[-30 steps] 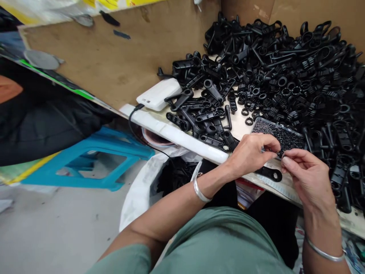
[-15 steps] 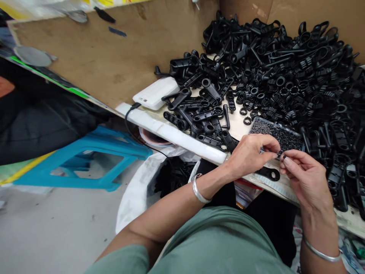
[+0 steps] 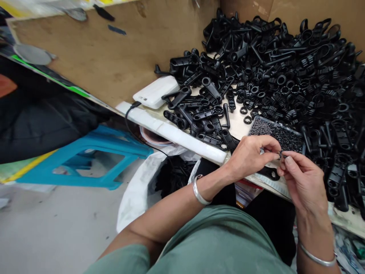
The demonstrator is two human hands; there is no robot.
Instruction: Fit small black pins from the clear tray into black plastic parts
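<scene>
My left hand is closed, thumb and forefinger pinching a small black plastic part that the fingertips mostly hide. Against that part my right hand brings its own pinched fingertips, with a tiny black piece between them, too small to make out well. Just behind the hands, a clear shallow box holds many tiny black pieces. Below the hands, at the table's front edge, lies a flat black plastic arm with a hole at its end, partly covered by my fingers.
Black plastic arms and toothed rings are heaped over the table. On the left stand a white power bank with a black cable, a white open sack of black parts and a blue stool. Cardboard walls the back.
My right hand has moved slightly left, and its fingertips now meet the small part in my left hand. The left hand stays almost in place.
</scene>
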